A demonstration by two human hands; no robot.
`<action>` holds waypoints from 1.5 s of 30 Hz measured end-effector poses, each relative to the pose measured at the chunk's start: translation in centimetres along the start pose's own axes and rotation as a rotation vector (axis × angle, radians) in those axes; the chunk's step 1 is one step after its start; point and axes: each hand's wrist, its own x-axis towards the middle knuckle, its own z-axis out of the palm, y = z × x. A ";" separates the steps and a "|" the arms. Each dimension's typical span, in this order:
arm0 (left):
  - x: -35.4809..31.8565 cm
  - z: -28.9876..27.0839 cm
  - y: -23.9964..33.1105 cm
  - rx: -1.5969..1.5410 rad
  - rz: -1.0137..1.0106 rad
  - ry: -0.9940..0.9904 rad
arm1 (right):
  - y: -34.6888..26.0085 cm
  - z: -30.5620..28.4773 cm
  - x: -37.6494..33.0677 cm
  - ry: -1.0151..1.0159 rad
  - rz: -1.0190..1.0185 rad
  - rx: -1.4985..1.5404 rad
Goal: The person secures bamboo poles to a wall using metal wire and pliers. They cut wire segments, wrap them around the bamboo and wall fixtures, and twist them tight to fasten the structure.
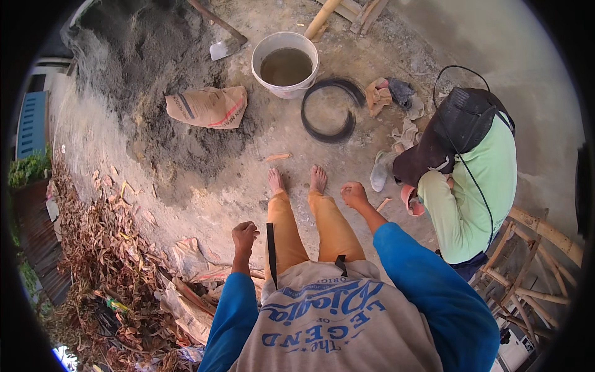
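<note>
My left hand (245,235) hangs beside my left thigh, its fingers curled in with nothing showing in them. On the other side, my right hand (354,195) is held out past my right knee, also loosely closed, with no object visible in it. Neither hand touches anything around it. A small brown scrap (383,204) lies on the ground near the right hand. Beyond my bare feet are a white bucket (260,69) of murky water and a coil of black wire (308,118). A paper sack (207,106) lies on the grey sand heap.
A person in a light green shirt (489,180) bends close on my right. Behind them stands a bamboo frame (527,294). A shovel (223,49) rests by the sand (142,68). Dry leaves (111,260) and torn sacks (186,310) cover the ground at left; rags (401,93) lie past the coil.
</note>
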 end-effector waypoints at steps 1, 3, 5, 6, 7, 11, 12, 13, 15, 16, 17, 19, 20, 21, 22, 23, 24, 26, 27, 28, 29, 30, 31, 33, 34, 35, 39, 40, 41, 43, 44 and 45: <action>1.0 1.1 2.8 0.013 0.036 -0.004 | -1.7 -0.1 0.6 0.005 -0.014 0.036; 3.8 2.7 6.7 0.107 0.096 -0.060 | -1.6 0.8 1.6 0.007 -0.006 0.001; 7.8 4.1 8.0 0.242 0.091 -0.108 | -1.4 1.8 1.9 0.022 0.004 -0.010; 9.8 4.4 8.3 0.412 0.110 -0.147 | -1.2 2.3 1.7 0.038 0.015 -0.008; 11.6 4.6 8.3 0.584 0.125 -0.189 | -1.1 2.7 1.4 0.052 0.032 -0.008; 17.8 6.9 10.7 1.056 0.445 -0.305 | -2.6 3.8 -0.2 0.131 0.347 0.291; 18.5 7.2 12.2 1.037 0.333 -0.339 | -3.2 4.3 -0.1 0.114 0.424 0.330; 19.3 7.6 12.8 1.078 0.366 -0.345 | -3.6 5.0 0.2 0.097 0.508 0.376; 20.5 8.0 13.5 1.161 0.427 -0.362 | -4.4 6.8 1.5 0.097 0.570 0.368; 20.5 8.5 13.9 1.212 0.366 -0.389 | -4.3 7.9 1.8 0.092 0.610 0.360; 20.8 9.5 14.1 1.261 0.302 -0.414 | -3.9 8.8 2.8 0.089 0.560 0.326; 21.5 10.7 14.4 1.358 0.221 -0.448 | -3.8 10.9 5.5 0.098 0.441 0.311; 22.0 11.5 14.0 1.399 0.208 -0.467 | -3.7 11.8 6.7 0.131 0.379 0.332; 22.5 11.9 13.6 1.438 0.196 -0.482 | -3.8 12.7 7.9 0.156 0.316 0.353; 23.1 12.1 12.9 1.507 0.132 -0.481 | -3.8 13.7 8.8 0.192 0.255 0.382; 23.6 12.2 12.2 1.517 0.093 -0.455 | -3.8 14.6 9.1 0.220 0.221 0.377; 23.2 13.5 12.8 1.517 0.061 -0.434 | -3.2 15.5 9.5 0.255 0.186 0.362; 22.5 15.2 13.6 1.529 0.029 -0.384 | -2.1 16.8 9.4 0.299 0.164 0.265; 22.3 15.7 13.9 1.540 0.035 -0.353 | -2.3 16.7 9.0 0.265 0.235 0.233; 22.2 16.1 14.3 1.548 0.040 -0.315 | -3.1 16.3 8.3 0.226 0.299 0.203; 22.2 16.5 14.6 1.554 0.039 -0.308 | -4.0 15.8 8.1 0.189 0.361 0.171; 21.9 16.8 14.9 1.559 0.035 -0.307 | -3.9 15.8 8.0 0.202 0.361 0.166; 21.8 17.0 14.9 1.564 0.035 -0.305 | -3.7 15.7 8.0 0.217 0.360 0.161; 21.9 17.3 13.9 1.581 0.078 -0.278 | -3.5 15.4 8.3 0.246 0.350 0.170; 22.0 17.4 13.5 1.587 0.102 -0.264 | -3.4 15.2 8.4 0.260 0.341 0.183; 22.0 17.3 13.2 1.579 0.097 -0.252 | -3.4 15.0 8.6 0.276 0.332 0.197; 22.0 17.6 13.4 1.573 0.064 -0.266 | -2.2 15.8 8.8 0.284 0.325 0.154; 22.1 17.5 13.4 1.580 0.051 -0.279 | -2.1 15.8 8.9 0.288 0.309 0.142; 22.1 17.5 13.3 1.580 0.053 -0.268 | -2.0 15.7 9.1 0.292 0.294 0.130; 22.1 17.9 13.0 1.581 0.056 -0.241 | -0.6 15.9 10.2 0.211 0.311 0.178; 22.1 17.6 12.7 1.567 0.090 -0.229 | 0.2 16.0 10.9 0.165 0.321 0.204; 22.5 17.1 12.4 1.560 0.129 -0.215 | 0.5 16.1 11.8 0.150 0.327 0.186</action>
